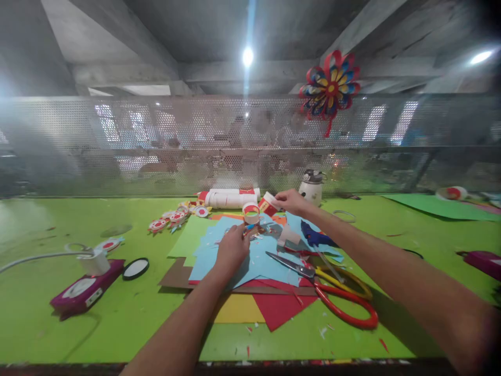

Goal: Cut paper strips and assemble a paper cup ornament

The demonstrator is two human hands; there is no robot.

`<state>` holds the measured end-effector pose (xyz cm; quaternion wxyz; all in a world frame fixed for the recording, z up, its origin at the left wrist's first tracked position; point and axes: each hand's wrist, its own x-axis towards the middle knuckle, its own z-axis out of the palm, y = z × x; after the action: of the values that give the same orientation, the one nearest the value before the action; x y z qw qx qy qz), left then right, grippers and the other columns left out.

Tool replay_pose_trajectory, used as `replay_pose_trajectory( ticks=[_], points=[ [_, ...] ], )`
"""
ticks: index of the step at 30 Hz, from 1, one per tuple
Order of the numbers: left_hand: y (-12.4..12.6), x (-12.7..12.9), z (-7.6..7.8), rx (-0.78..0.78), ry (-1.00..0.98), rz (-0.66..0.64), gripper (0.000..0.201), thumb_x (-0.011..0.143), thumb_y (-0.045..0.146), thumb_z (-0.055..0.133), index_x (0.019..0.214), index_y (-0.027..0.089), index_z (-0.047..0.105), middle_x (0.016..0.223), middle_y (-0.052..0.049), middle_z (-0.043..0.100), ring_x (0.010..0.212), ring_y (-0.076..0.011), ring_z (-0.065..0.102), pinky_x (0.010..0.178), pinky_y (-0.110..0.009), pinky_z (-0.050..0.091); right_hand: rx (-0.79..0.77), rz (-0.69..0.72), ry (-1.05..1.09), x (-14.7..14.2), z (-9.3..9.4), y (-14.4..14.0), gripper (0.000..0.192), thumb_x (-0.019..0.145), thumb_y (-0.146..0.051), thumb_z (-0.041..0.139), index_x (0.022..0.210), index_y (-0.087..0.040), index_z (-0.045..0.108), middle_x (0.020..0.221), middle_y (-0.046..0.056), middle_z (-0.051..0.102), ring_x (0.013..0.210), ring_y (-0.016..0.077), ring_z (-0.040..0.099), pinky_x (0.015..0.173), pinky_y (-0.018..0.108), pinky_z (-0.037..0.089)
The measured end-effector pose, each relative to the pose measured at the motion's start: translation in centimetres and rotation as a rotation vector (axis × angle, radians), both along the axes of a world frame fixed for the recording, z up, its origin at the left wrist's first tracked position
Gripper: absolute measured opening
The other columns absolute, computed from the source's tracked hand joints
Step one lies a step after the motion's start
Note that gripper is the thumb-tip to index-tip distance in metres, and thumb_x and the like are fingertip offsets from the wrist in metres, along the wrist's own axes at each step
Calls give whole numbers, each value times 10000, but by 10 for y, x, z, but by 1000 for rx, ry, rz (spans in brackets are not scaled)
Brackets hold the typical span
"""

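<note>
My right hand [291, 201] is closed on a tilted red-and-white paper cup [268, 204] at the far side of the paper pile. My left hand [234, 244] rests low over the light-blue paper [219, 263], its fingers pinched at a small blue object [249, 226] too small to name. Just beyond those fingertips stands a white ring-shaped piece [251, 211] with red and yellow on it. Large scissors [313, 272] with red and yellow handles lie on the sheets near my right forearm. A blue glue gun [313, 235] lies below that arm.
White paper rolls [230, 200] and a white bottle [312, 187] stand at the back. Several flower-like paper decorations [176, 218] lie at left. A purple power strip [88, 290] with a plug and a black-rimmed disc [135, 268] sit nearer. Perforated panel [156, 141] closes off the far side.
</note>
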<state>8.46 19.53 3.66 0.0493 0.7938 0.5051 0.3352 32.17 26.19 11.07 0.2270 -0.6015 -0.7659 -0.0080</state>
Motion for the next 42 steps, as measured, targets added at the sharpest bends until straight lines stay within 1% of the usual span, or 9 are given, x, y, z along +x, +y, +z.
replay_pose_trajectory(
  ticks=[5,10,17,23,27,30,33,36,42],
  points=[
    [-2,-1,-2,15,9,-21,166,846,157,473,910,155,626,899,-77,634,834,-190,586,737,-285,419,96,-88,25,-24,15,48,292,904,-331,552,1126,-144,581,1129,67,603,959,210,610,807,395,521],
    [-3,-2,-2,24,17,-34,167,834,160,496,928,153,634,924,-84,642,877,-197,590,768,-292,431,22,-41,-5,-46,3,75,303,899,-322,560,1151,-156,575,1172,68,586,985,221,602,816,396,520],
    [-2,0,-4,7,25,-46,218,830,159,490,976,142,650,1022,-110,637,941,-207,588,815,-301,439,-53,76,-44,-30,-4,49,309,886,-349,572,1097,-125,605,1115,42,611,946,239,612,782,377,527],
    [0,3,-9,-23,57,-74,269,831,201,509,1050,148,656,1057,-125,631,923,-220,599,827,-327,451,-69,141,-35,-30,-16,15,279,890,-374,559,956,-113,632,934,17,642,792,175,625,682,313,522],
    [1,4,-12,-22,79,-105,341,815,211,540,1140,158,626,1130,-136,606,1036,-240,568,900,-347,429,-45,168,-22,-35,-27,-2,321,893,-381,523,825,-102,666,722,-3,629,648,123,571,576,232,420],
    [0,3,-13,-17,96,-127,354,799,216,562,1140,150,626,1127,-143,601,1080,-257,544,932,-364,415,-46,168,-41,-43,-34,-11,365,857,-431,550,743,-107,673,646,-6,615,624,118,548,559,226,374],
    [0,3,-13,-21,105,-134,323,792,222,572,1097,147,645,1079,-142,613,1061,-268,552,924,-380,422,-85,138,-78,-52,-40,-15,310,847,-431,594,790,-129,639,745,4,637,673,129,584,632,272,463],
    [-1,2,-11,-23,94,-131,325,797,215,567,1107,157,642,1107,-139,610,1075,-259,552,930,-373,424,-106,77,-69,-54,-39,-10,243,893,-355,563,965,-131,624,955,38,646,813,158,623,731,335,519],
    [-6,3,-6,0,61,-124,380,799,195,571,1177,199,611,1234,-113,576,1160,-236,517,979,-353,400,-44,-174,82,-20,-8,19,329,882,-370,570,1088,-118,616,1126,28,605,975,275,600,809,395,520]
  ],
)
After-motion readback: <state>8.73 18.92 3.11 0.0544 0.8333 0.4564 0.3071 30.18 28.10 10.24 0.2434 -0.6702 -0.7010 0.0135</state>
